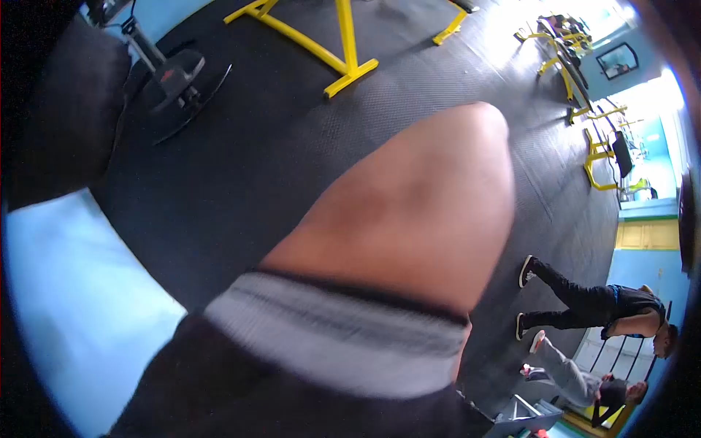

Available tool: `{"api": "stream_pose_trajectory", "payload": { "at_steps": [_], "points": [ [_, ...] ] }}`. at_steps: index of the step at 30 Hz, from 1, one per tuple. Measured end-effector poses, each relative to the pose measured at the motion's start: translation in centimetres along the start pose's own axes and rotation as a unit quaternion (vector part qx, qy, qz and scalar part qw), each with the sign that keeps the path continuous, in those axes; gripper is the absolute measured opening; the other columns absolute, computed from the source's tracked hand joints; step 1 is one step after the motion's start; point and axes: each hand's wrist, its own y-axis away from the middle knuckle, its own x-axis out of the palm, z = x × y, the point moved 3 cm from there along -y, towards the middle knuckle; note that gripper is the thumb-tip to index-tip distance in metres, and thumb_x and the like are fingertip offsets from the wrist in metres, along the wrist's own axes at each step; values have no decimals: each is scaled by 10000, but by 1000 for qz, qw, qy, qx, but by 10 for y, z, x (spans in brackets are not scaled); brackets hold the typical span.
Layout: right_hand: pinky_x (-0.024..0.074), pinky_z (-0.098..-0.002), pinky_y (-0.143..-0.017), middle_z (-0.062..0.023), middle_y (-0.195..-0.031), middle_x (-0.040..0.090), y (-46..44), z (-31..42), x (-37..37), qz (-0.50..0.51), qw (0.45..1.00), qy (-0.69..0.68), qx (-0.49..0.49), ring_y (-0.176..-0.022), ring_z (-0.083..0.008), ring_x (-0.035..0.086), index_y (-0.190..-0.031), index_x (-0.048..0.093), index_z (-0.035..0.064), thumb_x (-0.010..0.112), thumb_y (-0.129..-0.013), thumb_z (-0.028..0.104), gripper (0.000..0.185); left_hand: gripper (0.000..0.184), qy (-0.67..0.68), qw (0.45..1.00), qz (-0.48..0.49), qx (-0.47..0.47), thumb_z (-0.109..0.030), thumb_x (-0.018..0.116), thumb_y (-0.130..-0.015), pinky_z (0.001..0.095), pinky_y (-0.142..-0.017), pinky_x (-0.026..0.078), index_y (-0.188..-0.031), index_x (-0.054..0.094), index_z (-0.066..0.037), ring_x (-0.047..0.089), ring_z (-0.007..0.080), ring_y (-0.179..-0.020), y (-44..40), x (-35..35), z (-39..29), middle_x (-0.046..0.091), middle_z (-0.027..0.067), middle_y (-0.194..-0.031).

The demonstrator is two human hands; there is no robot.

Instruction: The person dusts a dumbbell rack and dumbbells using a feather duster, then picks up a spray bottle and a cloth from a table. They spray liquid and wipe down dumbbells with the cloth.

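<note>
Your bare limb (409, 212) fills mid-frame. With your hands out of view, I cannot tell your grip. Upper left, the machine (179, 91) bears an unreadable red mark (166, 74)

Around you, black textured rubber flooring (241, 139), a yellow metal frame (349, 44) at its upper edge, yellow-framed gym equipment (623, 155) lining its right edge, a light blue wall (600, 86) beyond bearing a dark-framed panel (618, 61), white glare over the flooring's upper right corner.

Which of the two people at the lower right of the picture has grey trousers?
The lower person in the picture, whose trousers are grey; the upper person wears black ones.
</note>
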Motion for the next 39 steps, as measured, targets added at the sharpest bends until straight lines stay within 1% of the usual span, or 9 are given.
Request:
{"api": "stream_pose_trajectory", "payload": {
  "at_steps": [8, 14, 17, 21, 24, 27, 31, 35, 39],
  "points": [
    [460, -289, -578, -65, -652, 560, -31, -26, -7, -32, 954, 296, -44, -586, -139, 521, -803, 589, -23, 588, -656, 104, 194, 247, 281, 910, -304, -1, -216, 695, -710, 353, -717, 525, -917, 700, -82, 673, 235, -826, 25, 53, 58, 696, 99, -876],
    [463, -306, -589, -34, -623, 573, -36, -34, 21, -70, 943, 324, 2, -599, -141, 536, -776, 597, -27, 621, -624, 104, 203, 223, 479, 811, -329, -72, -152, 698, -796, 299, -739, 509, -988, 678, -39, 639, 145, -812, 35, 128, 109, 691, 64, -908],
    [473, -435, -816, -142, -969, 671, -60, -53, 14, 20, 954, 296, 41, -873, -320, 625, -1034, 608, 25, 679, -757, 221, 346, 200, 564, 748, -338, -91, -111, 692, -814, 303, -749, 518, -989, 674, -16, 638, 138, -820, 16, 149, 121, 685, 66, -912],
    [474, -439, -755, -198, -923, 634, -113, 11, -3, 30, 930, 366, -2, -865, -380, 603, -995, 625, 69, 623, -798, 244, 264, 237, 600, 698, -375, -114, -187, 690, -798, 291, -775, 515, -989, 677, -47, 649, 145, -837, 0, 154, 130, 694, 64, -932],
    [462, -464, -721, -180, -897, 637, -170, 33, -28, -2, 909, 416, 16, -855, -396, 590, -960, 633, 81, 602, -832, 285, 243, 258, 518, 738, -401, -163, -183, 689, -799, 302, -808, 516, -1017, 663, -47, 651, 164, -870, 9, 132, 119, 690, 69, -964],
    [460, -463, -724, -175, -836, 629, -232, 42, -55, -3, 825, 517, -230, -805, -395, 585, -879, 650, 84, 574, -861, 303, 232, 233, 518, 700, -451, -196, -165, 672, -809, 308, -827, 514, -1009, 654, -46, 649, 175, -893, -3, 133, 128, 686, 71, -969],
    [450, -425, -769, -124, -824, 645, -290, 61, -62, -23, 808, 499, -311, -799, -334, 591, -856, 655, 77, 560, -877, 293, 237, 177, 572, 543, -566, -239, -129, 677, -788, 287, -747, 518, -941, 656, -40, 648, 159, -800, -16, 121, 129, 685, 60, -881],
    [433, -385, -678, -88, -790, 606, -364, 82, -45, 79, 901, 378, -199, -709, -269, 546, -898, 630, 71, 543, -890, 237, 188, 181, 594, 427, -614, -297, -145, 719, -763, 269, -682, 513, -900, 667, -39, 633, 132, -735, -13, 123, 133, 677, 45, -813],
    [417, -344, -587, -53, -757, 567, -438, 77, 0, 164, 956, 239, -53, -619, -205, 502, -941, 605, 65, 525, -902, 182, 146, 184, 566, 456, -592, -349, -171, 750, -749, 258, -627, 509, -859, 685, -39, 613, 96, -680, -6, 151, 167, 671, 29, -772]
  ]
}}
